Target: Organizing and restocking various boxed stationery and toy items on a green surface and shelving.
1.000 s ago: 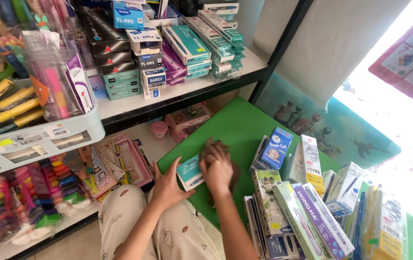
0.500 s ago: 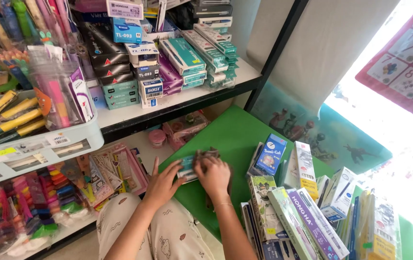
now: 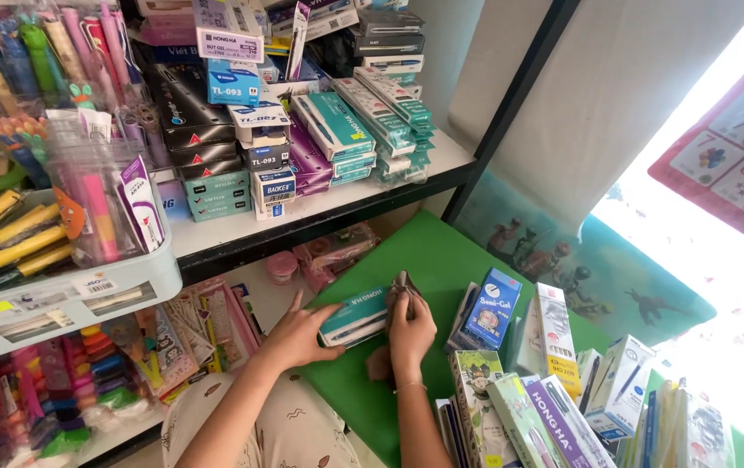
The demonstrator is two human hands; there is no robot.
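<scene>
At table edge (image 3: 441, 251), teal box (image 3: 356, 315).

Teal pen box (image 3: 355, 315), brown cloth (image 3: 406, 286), green table (image 3: 428, 251)

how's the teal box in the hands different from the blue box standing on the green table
The teal box is long and flat, lying on its side; the blue box is shorter and stands leaning against other packs. The teal box is held by the left hand while the right hand presses a brown cloth to its end; the blue box is untouched. Both are stationery boxes on the green table.
</scene>
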